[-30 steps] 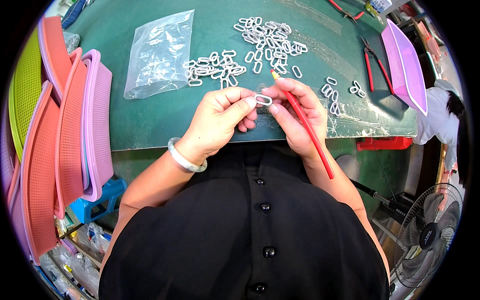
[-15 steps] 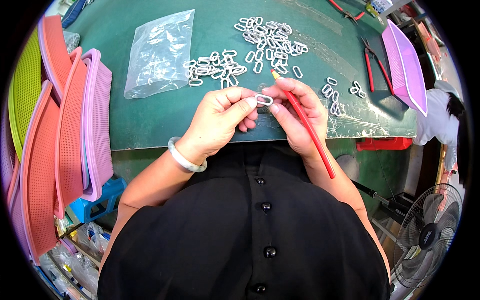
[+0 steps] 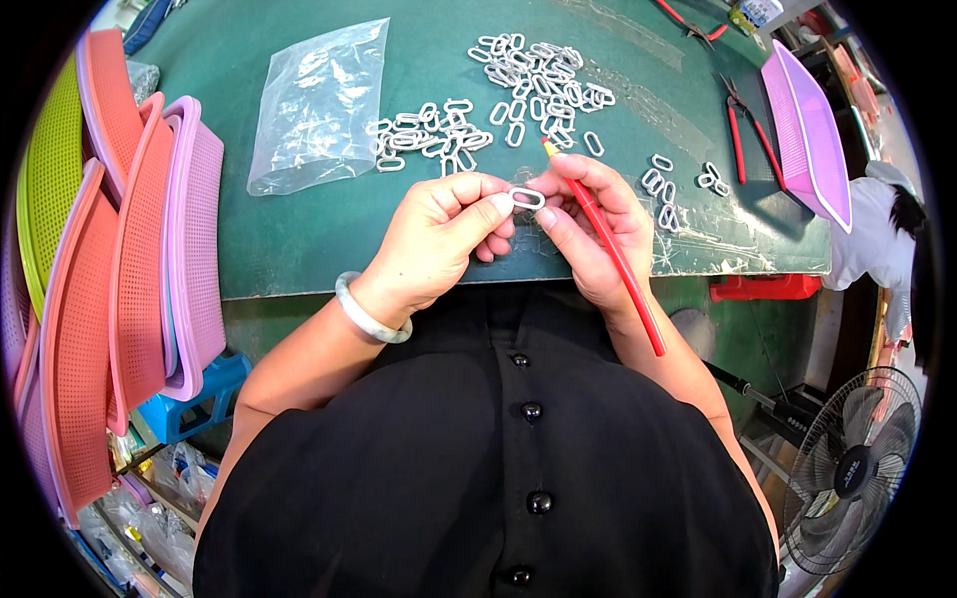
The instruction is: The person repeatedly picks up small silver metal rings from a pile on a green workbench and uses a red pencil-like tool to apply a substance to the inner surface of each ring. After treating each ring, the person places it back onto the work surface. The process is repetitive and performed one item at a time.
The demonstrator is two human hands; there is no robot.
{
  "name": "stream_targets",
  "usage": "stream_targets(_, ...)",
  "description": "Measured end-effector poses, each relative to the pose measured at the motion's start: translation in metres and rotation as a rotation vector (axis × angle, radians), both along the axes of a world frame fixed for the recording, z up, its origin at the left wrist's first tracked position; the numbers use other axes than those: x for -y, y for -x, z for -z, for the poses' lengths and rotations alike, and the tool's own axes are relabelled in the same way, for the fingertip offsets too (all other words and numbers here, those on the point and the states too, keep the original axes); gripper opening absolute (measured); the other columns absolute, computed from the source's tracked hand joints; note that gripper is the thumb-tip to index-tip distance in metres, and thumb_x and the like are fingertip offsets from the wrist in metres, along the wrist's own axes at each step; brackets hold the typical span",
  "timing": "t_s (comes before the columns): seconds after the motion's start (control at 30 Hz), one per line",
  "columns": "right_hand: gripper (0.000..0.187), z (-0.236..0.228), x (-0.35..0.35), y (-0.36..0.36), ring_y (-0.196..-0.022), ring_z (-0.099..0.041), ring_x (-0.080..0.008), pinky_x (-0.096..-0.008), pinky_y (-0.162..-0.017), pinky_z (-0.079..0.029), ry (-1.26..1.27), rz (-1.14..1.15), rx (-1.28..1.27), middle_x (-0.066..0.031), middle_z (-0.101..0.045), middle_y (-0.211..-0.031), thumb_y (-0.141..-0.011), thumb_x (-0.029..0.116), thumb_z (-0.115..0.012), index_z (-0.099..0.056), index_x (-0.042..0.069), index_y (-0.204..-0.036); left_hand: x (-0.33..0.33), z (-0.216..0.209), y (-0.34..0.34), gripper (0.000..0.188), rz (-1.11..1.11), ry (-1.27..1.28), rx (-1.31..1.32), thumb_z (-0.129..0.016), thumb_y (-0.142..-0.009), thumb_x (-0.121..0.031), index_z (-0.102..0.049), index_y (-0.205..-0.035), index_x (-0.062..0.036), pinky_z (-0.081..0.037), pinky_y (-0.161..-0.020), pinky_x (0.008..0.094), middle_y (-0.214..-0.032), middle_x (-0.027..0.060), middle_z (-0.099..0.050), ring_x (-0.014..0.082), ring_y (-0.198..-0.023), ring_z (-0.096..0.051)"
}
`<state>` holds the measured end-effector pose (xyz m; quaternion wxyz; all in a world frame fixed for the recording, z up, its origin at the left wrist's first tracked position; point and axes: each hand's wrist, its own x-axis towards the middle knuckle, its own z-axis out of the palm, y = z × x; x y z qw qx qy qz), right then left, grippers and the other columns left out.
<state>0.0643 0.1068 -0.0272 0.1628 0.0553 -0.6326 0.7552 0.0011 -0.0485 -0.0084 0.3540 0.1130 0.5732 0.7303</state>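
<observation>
A pale, oval chain link [image 3: 526, 199] is pinched between both hands just above the table's near edge. My left hand [image 3: 447, 227] is closed on its left end, thumb on top. The fingertips of my right hand [image 3: 596, 224] hold the link's right end. A slim red pencil-like stick [image 3: 623, 261] with a yellowish tip also rests in my right hand, slanting from the index finger down past the wrist. Beyond my hands lie two piles of similar links: a larger pile [image 3: 543, 80] and a smaller pile [image 3: 429, 135]. Several loose links [image 3: 666, 189] lie right of my right hand.
A clear plastic bag [image 3: 317, 110] lies flat on the green table [image 3: 289, 239]. Red-handled pliers [image 3: 743, 135] and a purple basket [image 3: 809, 140] are at the right, more pliers [image 3: 690, 22] farther back. Stacked baskets [image 3: 135, 249] crowd the left; a fan [image 3: 852, 470] stands lower right.
</observation>
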Motion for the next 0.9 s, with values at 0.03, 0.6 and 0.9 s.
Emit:
stream_targets(0.03, 0.042, 0.0005, -0.0002, 0.0001, -0.091, -0.055, -0.0159, -0.0282, -0.082, -0.043, -0.003, -0.001, -0.004, -0.0117, -0.056, -0.097, -0.076, -0.011, -0.054, -0.045, 0.000, -0.116, 0.0004, 0.0001, 0.0005, 0.015, 0.006, -0.001, 0.001, -0.051, -0.087, -0.014, -0.058, -0.092, -0.0017, -0.041, -0.053, 0.0176, -0.070, 0.0007, -0.057, 0.0055, -0.059, -0.052)
stream_targets(0.6, 0.036, -0.0034, 0.0009, -0.0008, -0.087, -0.054, -0.0120, -0.0253, -0.079, -0.043, -0.011, 0.022, -0.011, -0.0082, -0.057, -0.092, -0.078, -0.011, -0.051, -0.047, 0.001, -0.112, -0.0010, -0.0030, -0.0002, 0.013, -0.002, 0.022, -0.003, -0.051, -0.087, -0.014, -0.058, -0.089, -0.0029, -0.041, -0.052, 0.0185, -0.067, 0.0010, -0.057, 0.0068, -0.057, -0.051)
stream_targets(0.9, 0.034, -0.0030, -0.0002, -0.0013, -0.088, -0.054, -0.0119, -0.0257, -0.081, -0.043, -0.015, 0.021, -0.003, -0.0082, -0.057, -0.092, -0.080, -0.009, -0.050, -0.047, 0.000, -0.113, -0.0010, -0.0030, 0.0000, 0.013, 0.003, 0.018, -0.008, -0.051, -0.087, -0.014, -0.059, -0.088, -0.0033, -0.041, -0.052, 0.0188, -0.067, 0.0010, -0.057, 0.0069, -0.056, -0.051)
